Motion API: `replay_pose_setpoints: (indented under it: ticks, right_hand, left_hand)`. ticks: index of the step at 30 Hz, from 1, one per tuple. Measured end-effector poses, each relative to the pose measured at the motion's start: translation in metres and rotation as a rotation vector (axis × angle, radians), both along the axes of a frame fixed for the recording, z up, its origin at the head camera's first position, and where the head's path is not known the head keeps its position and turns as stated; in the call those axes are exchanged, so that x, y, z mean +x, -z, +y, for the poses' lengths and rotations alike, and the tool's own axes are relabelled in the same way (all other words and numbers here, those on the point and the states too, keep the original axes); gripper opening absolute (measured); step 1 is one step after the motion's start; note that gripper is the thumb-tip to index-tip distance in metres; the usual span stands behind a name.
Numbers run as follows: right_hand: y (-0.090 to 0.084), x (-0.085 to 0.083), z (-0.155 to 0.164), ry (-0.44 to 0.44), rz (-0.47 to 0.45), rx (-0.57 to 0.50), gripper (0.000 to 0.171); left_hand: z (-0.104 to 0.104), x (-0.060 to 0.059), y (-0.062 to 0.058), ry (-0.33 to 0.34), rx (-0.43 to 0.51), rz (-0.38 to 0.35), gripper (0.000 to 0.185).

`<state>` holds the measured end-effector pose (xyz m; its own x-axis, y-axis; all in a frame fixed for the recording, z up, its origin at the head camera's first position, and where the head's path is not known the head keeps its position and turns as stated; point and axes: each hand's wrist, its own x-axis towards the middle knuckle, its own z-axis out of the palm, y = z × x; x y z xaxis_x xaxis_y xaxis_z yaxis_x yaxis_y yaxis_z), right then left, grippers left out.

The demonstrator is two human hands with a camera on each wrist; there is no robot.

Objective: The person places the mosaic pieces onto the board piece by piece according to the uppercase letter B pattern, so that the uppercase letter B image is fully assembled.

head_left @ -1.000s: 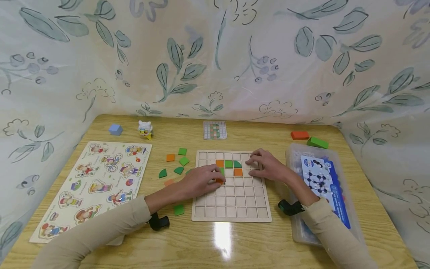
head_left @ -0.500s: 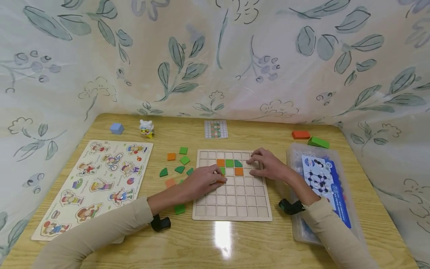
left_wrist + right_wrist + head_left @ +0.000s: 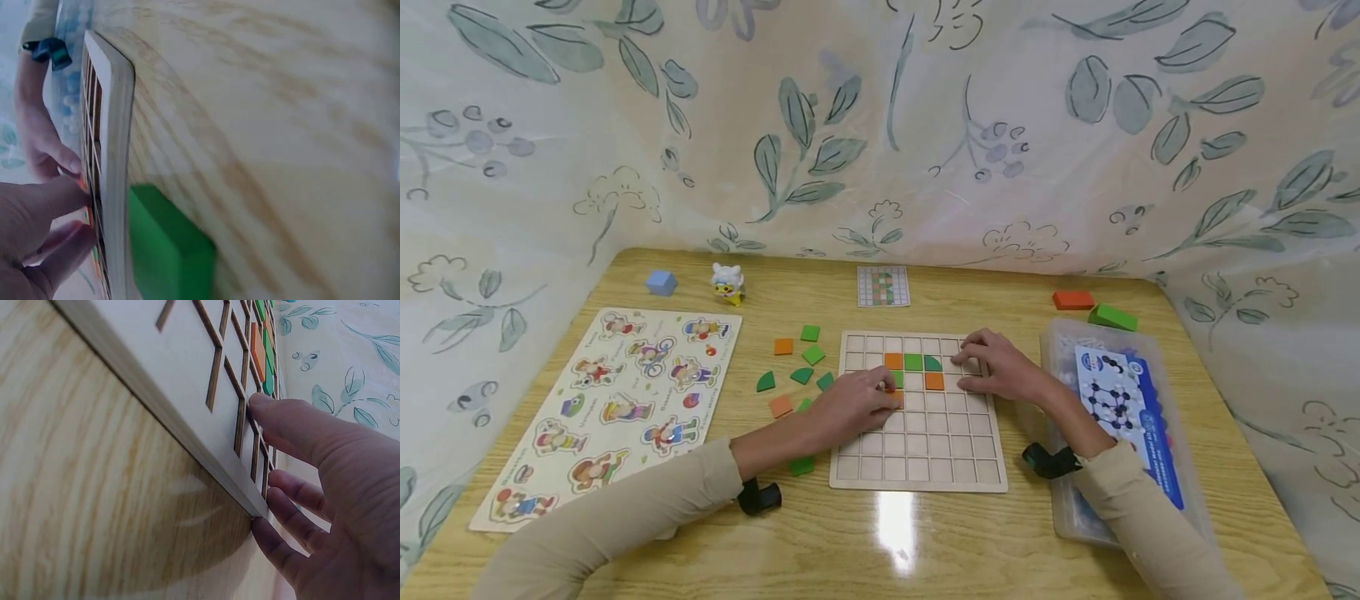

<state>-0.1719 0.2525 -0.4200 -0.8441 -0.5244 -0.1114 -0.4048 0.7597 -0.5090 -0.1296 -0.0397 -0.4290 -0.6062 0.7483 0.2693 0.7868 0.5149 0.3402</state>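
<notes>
- A character puzzle board (image 3: 617, 400) is laid flat at the left side of the table (image 3: 880, 550); a blue cube (image 3: 660, 282) and a small white figurine (image 3: 727, 283) are placed behind it.
- Loose green and orange tiles (image 3: 797, 367) are scattered between the puzzle board and the grid board (image 3: 917, 442); one green tile (image 3: 165, 250) is seen in the left wrist view just beside the board's edge.
- The left hand (image 3: 853, 404) is positioned over the grid board's left columns, fingers curled onto an orange tile (image 3: 897, 397) at its fingertips. The tile is largely hidden; it appears to be pinched or pressed into a cell, in the row below the tiles already seated.
- Seated tiles (image 3: 913, 363) occupy the upper rows: orange, green, a green quarter-round, then green and orange beneath.
- A pattern card (image 3: 883, 286) is laid behind the board.
- The right hand (image 3: 1000, 371) is rested on the board's upper right area, fingers relaxed and spread, nothing held; the board is steadied by it.
- Risk, as judged: the tile may be jammed tilted in its cell if pressed unevenly, or neighbouring tiles may be dislodged by the left fingers. A slip of the steadying hand would let the board slide.
- A clear plastic box (image 3: 1120, 417) is placed at the right.
</notes>
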Motion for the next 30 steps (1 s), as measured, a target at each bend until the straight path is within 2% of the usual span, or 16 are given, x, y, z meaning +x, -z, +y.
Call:
replay_pose_setpoints:
  ticks: [3,7,11,15,17,22,25,30]
  right_hand:
    - [0.001,0.0,0.0,0.001,-0.001,0.0,0.032]
    - [0.002,0.001,0.0,-0.001,0.001,-0.002,0.032]
    - [0.003,0.001,0.0,-0.001,0.002,0.001,0.031]
    - [0.003,0.0,0.0,0.006,0.008,-0.005,0.031]
    - [0.003,0.0,-0.001,0.001,0.012,-0.011,0.03]
    - [0.004,0.0,-0.001,-0.021,0.024,-0.018,0.03]
    - [0.004,0.0,-0.001,-0.018,0.031,-0.012,0.031]
    - [0.002,0.0,-0.001,-0.015,0.038,-0.009,0.03]
  left_hand:
    - [-0.002,0.0,0.0,0.006,-0.011,-0.01,0.013]
    - [-0.011,0.005,-0.008,0.0,-0.039,-0.09,0.013]
    - [-0.036,0.013,-0.024,-0.075,-0.028,-0.202,0.015]
    - [-0.073,0.02,-0.035,-0.183,0.017,-0.213,0.02]
    - [-0.093,0.024,-0.035,-0.237,0.047,-0.215,0.02]
    - [-0.134,0.04,-0.026,-0.342,0.13,-0.273,0.025]
    - [-0.147,0.049,-0.021,-0.369,0.144,-0.296,0.029]
    - [-0.154,0.056,-0.015,-0.384,0.157,-0.332,0.03]
